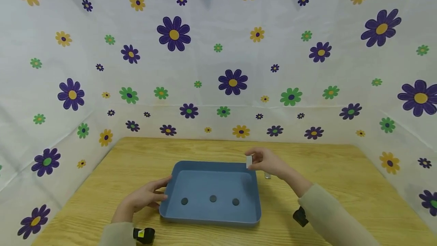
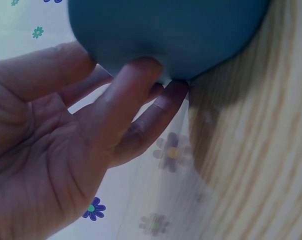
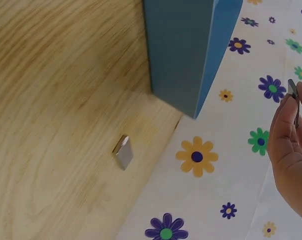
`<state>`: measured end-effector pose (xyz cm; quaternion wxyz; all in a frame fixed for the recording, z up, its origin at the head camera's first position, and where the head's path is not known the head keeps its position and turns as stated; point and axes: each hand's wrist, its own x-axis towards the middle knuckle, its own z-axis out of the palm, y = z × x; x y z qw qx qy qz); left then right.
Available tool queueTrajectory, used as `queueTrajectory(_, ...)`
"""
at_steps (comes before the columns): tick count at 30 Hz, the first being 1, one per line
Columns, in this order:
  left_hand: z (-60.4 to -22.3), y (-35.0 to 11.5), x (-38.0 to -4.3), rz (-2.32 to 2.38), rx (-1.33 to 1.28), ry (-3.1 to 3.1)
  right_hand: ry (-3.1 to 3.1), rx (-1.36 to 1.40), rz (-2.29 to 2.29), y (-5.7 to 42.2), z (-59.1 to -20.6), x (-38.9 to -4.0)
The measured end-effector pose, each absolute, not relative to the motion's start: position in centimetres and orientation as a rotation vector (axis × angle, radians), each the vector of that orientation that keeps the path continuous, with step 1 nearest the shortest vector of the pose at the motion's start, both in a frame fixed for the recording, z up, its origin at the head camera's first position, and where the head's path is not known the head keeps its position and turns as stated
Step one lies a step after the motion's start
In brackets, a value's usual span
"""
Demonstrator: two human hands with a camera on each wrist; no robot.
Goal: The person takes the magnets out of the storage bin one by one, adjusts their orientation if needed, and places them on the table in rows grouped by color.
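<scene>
Your right hand (image 1: 269,161) pinches a small pale piece (image 1: 249,161) at the far right corner of the blue tray (image 1: 218,166); keep that pinch light and clear of the rim. Let your left hand (image 1: 144,196), relaxed against the tray's left wall, steady it short of the counter's (image 1: 327,166) far edge.

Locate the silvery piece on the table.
In the head view, the silvery piece lies right of the tray, near its far corner, below the right hand.

The wrist views' edges cut off the blue tray (image 2: 166,32) and both hands (image 2: 73,137) (image 3: 294,155).
</scene>
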<state>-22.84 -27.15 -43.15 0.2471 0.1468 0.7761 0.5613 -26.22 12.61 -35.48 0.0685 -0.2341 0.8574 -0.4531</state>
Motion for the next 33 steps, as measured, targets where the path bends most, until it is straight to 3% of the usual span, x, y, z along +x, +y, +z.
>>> queueTrajectory(33, -43.2, -27.3, -22.9, 1.525, 0.396, 2.120, 2.676, -0.419, -1.299, 22.2, -39.2, -26.6)
